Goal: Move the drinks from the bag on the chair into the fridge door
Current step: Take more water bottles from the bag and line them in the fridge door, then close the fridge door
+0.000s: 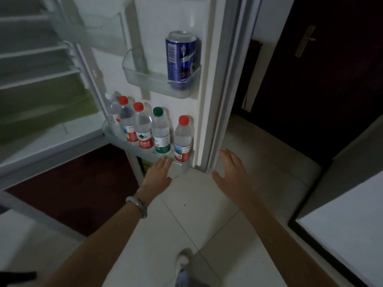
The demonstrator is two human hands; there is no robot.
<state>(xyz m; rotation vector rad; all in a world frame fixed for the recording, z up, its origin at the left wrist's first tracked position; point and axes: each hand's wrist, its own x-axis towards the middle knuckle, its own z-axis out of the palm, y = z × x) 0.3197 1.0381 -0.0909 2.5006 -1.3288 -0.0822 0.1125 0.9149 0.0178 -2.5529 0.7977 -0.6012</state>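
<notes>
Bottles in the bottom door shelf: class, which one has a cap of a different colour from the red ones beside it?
The green-capped bottle, second from the right in the bottom door shelf. Its label is green too, while the bottles on either side have red caps.

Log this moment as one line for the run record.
left hand open, empty | right hand open, empty | five water bottles in lower door shelf | blue can in upper door shelf

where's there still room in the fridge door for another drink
The middle shelf is bare left of the blue can. On the bottom shelf, one gap lies between the green-capped bottle and the right-end bottle; its left is crowded.
</notes>
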